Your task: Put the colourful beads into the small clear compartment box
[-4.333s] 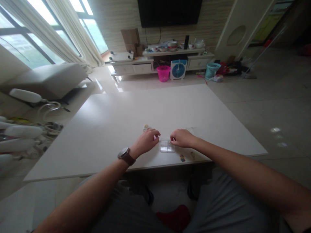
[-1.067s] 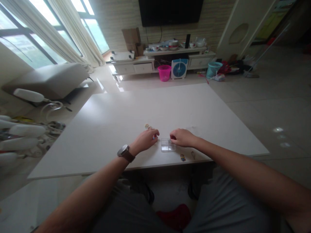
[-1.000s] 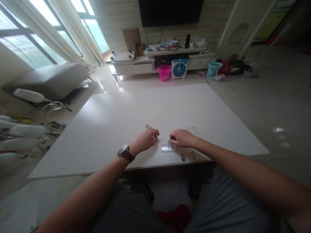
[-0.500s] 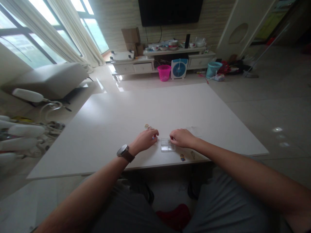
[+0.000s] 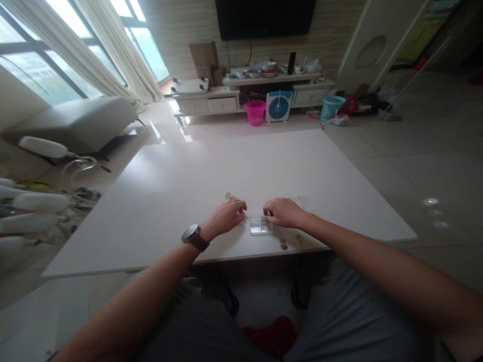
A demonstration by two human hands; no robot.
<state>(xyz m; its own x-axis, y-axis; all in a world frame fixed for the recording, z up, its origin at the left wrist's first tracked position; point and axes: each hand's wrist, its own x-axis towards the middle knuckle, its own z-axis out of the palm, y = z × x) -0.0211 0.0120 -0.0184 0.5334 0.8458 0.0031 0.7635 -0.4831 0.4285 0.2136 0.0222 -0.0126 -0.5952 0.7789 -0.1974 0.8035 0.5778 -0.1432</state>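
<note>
A small clear plastic box [image 5: 259, 226] with compartments lies near the front edge of the white table [image 5: 188, 171]. My left hand [image 5: 226, 217], watch on its wrist, rests just left of the box with fingers curled and pinched on something small I cannot make out. My right hand [image 5: 282, 212] sits at the box's right rim, fingers curled and pinched over its far corner; what they hold is hidden. Small charm-like pieces [image 5: 229, 197] lie behind my left hand, and two more, one a yellow and blue figure [image 5: 283, 245], lie near the front edge.
Beyond the table stand a low TV cabinet [image 5: 249, 95] with dishes, a pink basket [image 5: 255, 112], a blue fan [image 5: 278, 106] and a teal basket [image 5: 331, 107]. A grey sofa [image 5: 71, 123] and white cushioned objects [image 5: 33, 211] lie to the left. My lap is under the table's front edge.
Both hands have stayed at the clear box. My right hand has shifted slightly up and left over the box's far corner; the left has barely moved.
</note>
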